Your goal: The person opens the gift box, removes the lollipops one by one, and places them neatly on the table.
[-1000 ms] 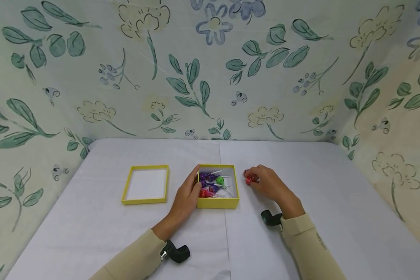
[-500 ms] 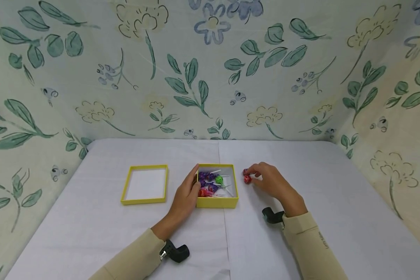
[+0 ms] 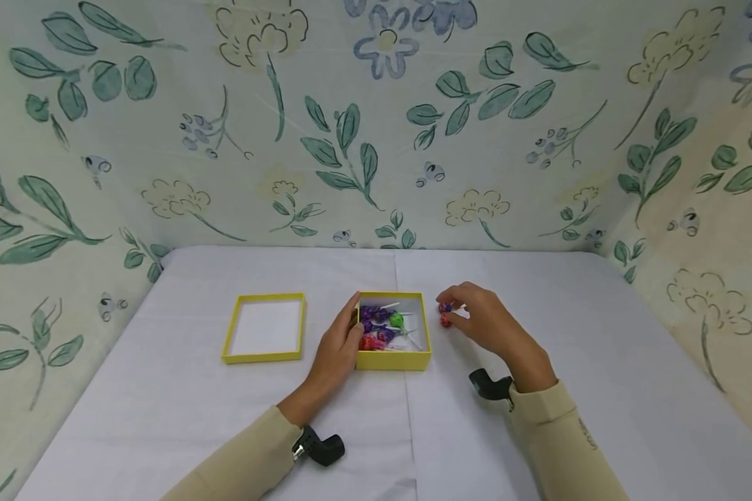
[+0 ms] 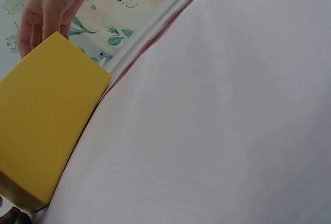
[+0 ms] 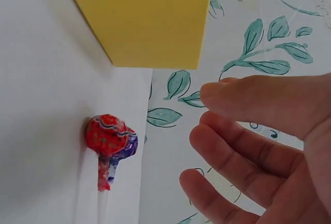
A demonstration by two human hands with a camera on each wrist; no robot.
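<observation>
Your left hand (image 3: pixel 335 351) rests against the left wall of the open yellow box (image 3: pixel 393 359), fingers lying along it and thumb at the rim, steadying rather than gripping. Inside the box lie wrapped lollipops (image 3: pixel 381 325), purple, green and red. Your right hand (image 3: pixel 485 321) hovers just right of the box with fingers loosely bent and apart, holding nothing; the red lollipop (image 5: pixel 107 136) lies on the white tablecloth (image 3: pixel 576 348) just beside your fingertips. The yellow lid (image 3: pixel 265 328) lies upturned further left.
</observation>
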